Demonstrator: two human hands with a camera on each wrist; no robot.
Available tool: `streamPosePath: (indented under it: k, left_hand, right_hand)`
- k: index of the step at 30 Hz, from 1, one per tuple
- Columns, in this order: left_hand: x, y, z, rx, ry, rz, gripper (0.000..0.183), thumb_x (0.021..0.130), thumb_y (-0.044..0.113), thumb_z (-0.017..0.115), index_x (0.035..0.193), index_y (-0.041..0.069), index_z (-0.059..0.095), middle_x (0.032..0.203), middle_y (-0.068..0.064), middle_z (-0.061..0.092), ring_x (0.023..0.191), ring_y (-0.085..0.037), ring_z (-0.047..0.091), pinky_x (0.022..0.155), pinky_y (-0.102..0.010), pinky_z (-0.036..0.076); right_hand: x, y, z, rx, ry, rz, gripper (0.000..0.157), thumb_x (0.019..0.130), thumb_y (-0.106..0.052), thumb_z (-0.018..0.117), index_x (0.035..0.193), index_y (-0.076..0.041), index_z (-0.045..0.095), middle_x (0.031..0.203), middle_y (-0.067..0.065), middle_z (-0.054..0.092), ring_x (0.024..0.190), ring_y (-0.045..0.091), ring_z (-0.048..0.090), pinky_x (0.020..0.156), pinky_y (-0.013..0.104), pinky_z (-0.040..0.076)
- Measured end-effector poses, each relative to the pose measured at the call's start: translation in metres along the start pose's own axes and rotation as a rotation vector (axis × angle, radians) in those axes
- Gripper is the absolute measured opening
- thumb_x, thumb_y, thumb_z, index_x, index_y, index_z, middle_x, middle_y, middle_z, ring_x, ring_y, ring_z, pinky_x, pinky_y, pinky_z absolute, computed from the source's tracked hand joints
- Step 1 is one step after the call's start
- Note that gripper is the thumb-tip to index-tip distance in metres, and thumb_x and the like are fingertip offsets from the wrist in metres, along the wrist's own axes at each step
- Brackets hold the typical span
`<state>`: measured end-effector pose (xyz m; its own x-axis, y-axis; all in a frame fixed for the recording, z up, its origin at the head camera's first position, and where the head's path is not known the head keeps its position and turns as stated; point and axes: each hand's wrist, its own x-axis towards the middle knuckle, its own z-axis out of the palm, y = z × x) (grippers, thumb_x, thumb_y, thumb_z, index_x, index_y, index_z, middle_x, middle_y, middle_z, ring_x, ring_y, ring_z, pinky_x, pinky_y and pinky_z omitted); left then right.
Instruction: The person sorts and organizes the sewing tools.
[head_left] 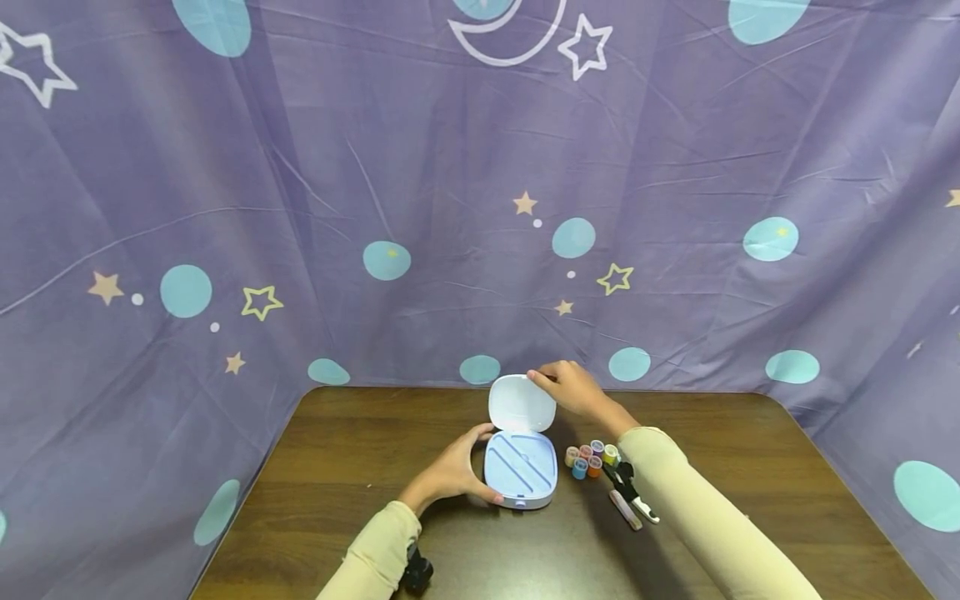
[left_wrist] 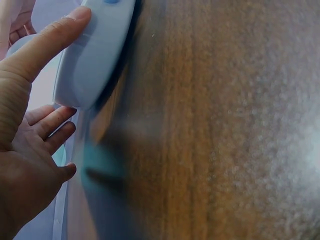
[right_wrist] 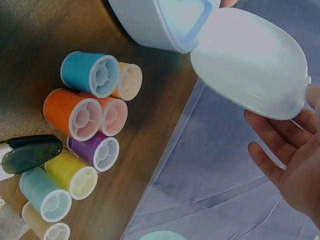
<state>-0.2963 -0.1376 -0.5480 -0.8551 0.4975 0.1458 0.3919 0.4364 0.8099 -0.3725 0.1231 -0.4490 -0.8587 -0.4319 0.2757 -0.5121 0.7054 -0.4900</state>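
A pale blue plastic box stands on the table with its white hinged lid raised. A light blue tray with long grooves fills its top, and a small latch is on its front. My left hand grips the box's left side, thumb at the front and fingers toward the hinge. In the left wrist view the thumb lies along the box wall. My right hand holds the lid by its upper right edge. The right wrist view has its fingers behind the lid, with the thumb at the rim.
Thread spools in several colours stand right of the box. Nearer me lie a black-and-white tool and a small narrow pinkish item. A purple patterned cloth hangs behind the wooden table.
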Motion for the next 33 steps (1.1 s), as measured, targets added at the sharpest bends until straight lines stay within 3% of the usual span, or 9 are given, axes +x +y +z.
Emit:
streamPosePath:
  k: [3,6,10,13,18,22,26,30,33]
  left_hand:
    - [0.0,0.0,0.0,0.005,0.002,0.009,0.119,0.055,0.025,0.102,0.152,0.003,0.038,0.14,-0.01,0.061,0.137,-0.025,0.051,0.119,-0.051,0.033]
    - [0.001,0.0,0.0,0.002,0.002,0.021,0.117,0.055,0.024,0.102,0.151,0.001,0.039,0.14,-0.011,0.061,0.136,-0.026,0.052,0.118,-0.051,0.034]
    - [0.001,0.001,0.001,0.007,-0.002,0.038,0.115,0.055,0.022,0.102,0.149,-0.001,0.041,0.14,-0.012,0.061,0.135,-0.028,0.052,0.118,-0.052,0.034]
    - [0.002,0.002,0.001,0.013,-0.005,0.038,0.113,0.055,0.023,0.102,0.148,-0.001,0.042,0.14,-0.013,0.06,0.136,-0.03,0.052,0.118,-0.053,0.034]
    - [0.001,0.002,0.0,0.016,-0.006,0.033,0.11,0.055,0.025,0.102,0.146,-0.001,0.045,0.141,-0.014,0.058,0.136,-0.032,0.051,0.117,-0.054,0.035]
    - [0.001,0.002,-0.001,0.021,-0.007,0.027,0.108,0.055,0.025,0.102,0.144,0.0,0.047,0.141,-0.012,0.058,0.137,-0.03,0.05,0.118,-0.052,0.035]
    - [0.002,0.001,0.0,0.015,-0.011,0.022,0.106,0.055,0.025,0.101,0.144,0.002,0.048,0.142,-0.01,0.058,0.137,-0.027,0.049,0.119,-0.049,0.034]
    - [0.002,0.001,0.001,0.03,-0.01,0.035,0.106,0.056,0.026,0.101,0.145,0.002,0.047,0.142,-0.011,0.057,0.137,-0.029,0.049,0.118,-0.049,0.035]
    - [0.003,0.001,0.001,0.031,-0.012,0.024,0.108,0.055,0.025,0.101,0.146,0.002,0.046,0.143,-0.011,0.056,0.138,-0.028,0.049,0.119,-0.049,0.034]
  right_hand:
    - [0.001,0.004,0.001,0.021,0.004,0.011,0.035,0.105,-0.032,0.056,0.082,-0.011,0.074,0.06,-0.007,0.047,0.056,0.01,0.043,0.053,0.026,0.034]
    - [0.001,0.009,0.002,0.117,0.013,0.052,0.04,0.107,-0.033,0.053,0.081,-0.009,0.073,0.063,-0.003,0.055,0.06,0.009,0.046,0.057,0.026,0.038]
    - [0.001,0.018,0.003,0.288,0.037,0.163,0.047,0.108,-0.032,0.049,0.09,0.002,0.076,0.077,0.013,0.071,0.068,0.014,0.061,0.065,0.027,0.049]
    - [0.0,0.024,0.005,0.406,0.034,0.251,0.048,0.109,-0.029,0.047,0.103,0.011,0.074,0.088,0.023,0.074,0.075,0.025,0.071,0.072,0.035,0.058]
    - [-0.002,0.034,0.004,0.539,-0.006,0.367,0.055,0.11,-0.034,0.042,0.112,0.013,0.07,0.091,0.022,0.076,0.088,0.04,0.074,0.071,0.034,0.056]
    - [-0.006,0.038,0.0,0.574,-0.041,0.399,0.058,0.111,-0.038,0.036,0.122,0.01,0.068,0.097,0.02,0.077,0.094,0.039,0.074,0.07,0.031,0.052]
    - [-0.011,0.039,-0.005,0.582,-0.024,0.404,0.057,0.111,-0.038,0.038,0.124,0.01,0.066,0.105,0.025,0.075,0.092,0.035,0.075,0.07,0.029,0.051]
    - [-0.02,0.034,-0.009,0.546,0.055,0.36,0.051,0.108,-0.035,0.048,0.122,0.011,0.067,0.105,0.027,0.074,0.085,0.028,0.074,0.073,0.028,0.054]
    - [-0.03,0.025,-0.009,0.459,0.136,0.29,0.042,0.104,-0.03,0.058,0.122,0.006,0.068,0.104,0.024,0.074,0.087,0.024,0.071,0.08,0.031,0.056]
